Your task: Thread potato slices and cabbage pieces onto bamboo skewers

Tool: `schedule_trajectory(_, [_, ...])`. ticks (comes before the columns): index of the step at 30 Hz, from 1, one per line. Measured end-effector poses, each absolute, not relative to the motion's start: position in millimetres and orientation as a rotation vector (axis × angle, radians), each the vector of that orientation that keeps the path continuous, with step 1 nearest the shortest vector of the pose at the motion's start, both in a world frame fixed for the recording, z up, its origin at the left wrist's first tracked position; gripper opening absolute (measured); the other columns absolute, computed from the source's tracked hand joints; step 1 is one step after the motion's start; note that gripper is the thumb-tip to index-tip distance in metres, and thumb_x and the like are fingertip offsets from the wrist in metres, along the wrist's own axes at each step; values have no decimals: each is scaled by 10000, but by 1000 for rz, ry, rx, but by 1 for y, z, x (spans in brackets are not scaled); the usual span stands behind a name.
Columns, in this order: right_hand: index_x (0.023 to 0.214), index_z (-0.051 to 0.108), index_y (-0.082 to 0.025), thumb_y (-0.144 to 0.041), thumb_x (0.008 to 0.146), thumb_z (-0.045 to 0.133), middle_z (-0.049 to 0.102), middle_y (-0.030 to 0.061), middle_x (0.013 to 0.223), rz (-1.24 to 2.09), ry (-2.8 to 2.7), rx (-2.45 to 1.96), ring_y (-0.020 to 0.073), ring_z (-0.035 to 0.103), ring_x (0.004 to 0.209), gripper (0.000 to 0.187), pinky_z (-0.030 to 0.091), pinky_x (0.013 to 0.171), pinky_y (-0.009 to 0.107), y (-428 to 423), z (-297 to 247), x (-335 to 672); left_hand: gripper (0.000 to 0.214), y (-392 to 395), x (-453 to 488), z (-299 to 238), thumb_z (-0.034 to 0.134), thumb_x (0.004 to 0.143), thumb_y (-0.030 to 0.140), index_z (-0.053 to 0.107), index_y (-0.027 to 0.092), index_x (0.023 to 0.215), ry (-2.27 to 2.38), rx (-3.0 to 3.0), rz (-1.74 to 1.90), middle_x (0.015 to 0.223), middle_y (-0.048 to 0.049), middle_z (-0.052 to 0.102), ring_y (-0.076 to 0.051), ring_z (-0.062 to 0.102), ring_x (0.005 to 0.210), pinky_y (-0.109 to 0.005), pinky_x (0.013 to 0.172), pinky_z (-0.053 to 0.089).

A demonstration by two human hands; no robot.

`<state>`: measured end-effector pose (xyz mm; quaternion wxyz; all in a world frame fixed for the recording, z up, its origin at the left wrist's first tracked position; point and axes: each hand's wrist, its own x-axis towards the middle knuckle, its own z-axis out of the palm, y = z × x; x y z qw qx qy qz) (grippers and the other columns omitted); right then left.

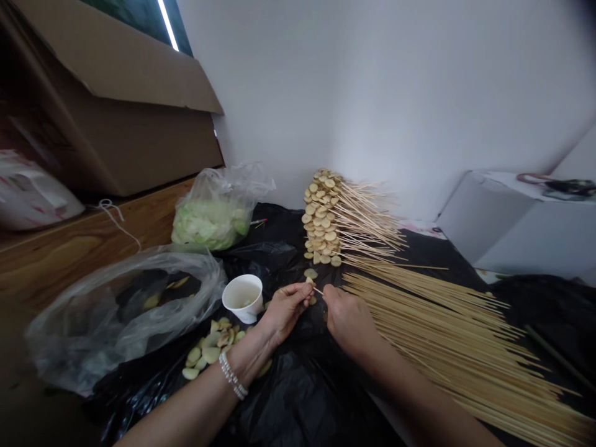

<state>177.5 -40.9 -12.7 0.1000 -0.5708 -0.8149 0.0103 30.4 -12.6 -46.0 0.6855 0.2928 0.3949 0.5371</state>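
Observation:
My left hand (pixel 285 308) pinches a small round pale slice (pixel 309 281) at its fingertips. My right hand (pixel 347 318) is closed around a thin bamboo skewer (pixel 318 290) whose tip points at that slice. Both hands hover over black plastic sheeting (pixel 298 391). Just beyond them lies one loose slice (pixel 310 273). Behind it rises a stack of loaded skewers (pixel 326 217) with slices at their left ends. A loose pile of slices (pixel 212 347) lies under my left wrist, which wears a bead bracelet.
A large heap of bare skewers (pixel 456 335) spreads to the right. A white paper cup (pixel 243 298), a nearly empty clear bag (pixel 121 310) and a bag of green leaves (pixel 212 217) sit left. A cardboard box (pixel 116 105) and a white box (pixel 521 223) flank the back.

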Motion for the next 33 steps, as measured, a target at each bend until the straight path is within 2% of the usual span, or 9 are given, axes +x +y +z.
schedule_trajectory(6, [963,558,-180,-98,910,398,696,52,868,150,-2399,-1731,179,656,783,188,309,592,275,-37,-12,179,257,-13,30,-47,870,554,243,730,98,713,877,663,1160,672,-27,649,-56,525,596,-170,571,408])
schedule_trajectory(14, [905,580,-185,-257,989,360,684,40,864,199,-2324,-1567,146,626,781,247,332,648,250,-27,-11,193,274,-11,31,-41,873,553,230,716,99,736,855,540,1241,701,-17,651,-42,544,610,-124,570,438])
schedule_trajectory(20, [888,575,-180,-210,964,398,678,28,831,195,-2345,-1578,141,621,758,194,326,644,248,-28,-7,194,261,-11,28,-38,845,607,264,716,114,778,844,510,1266,746,-26,664,-52,564,642,-122,581,464])
schedule_trajectory(33, [936,566,-171,-68,878,424,661,52,889,20,-2437,-1625,176,615,779,185,299,595,265,-36,-11,185,293,-8,27,-44,881,524,250,716,93,708,884,550,1258,677,-14,641,-40,526,580,-136,560,420])
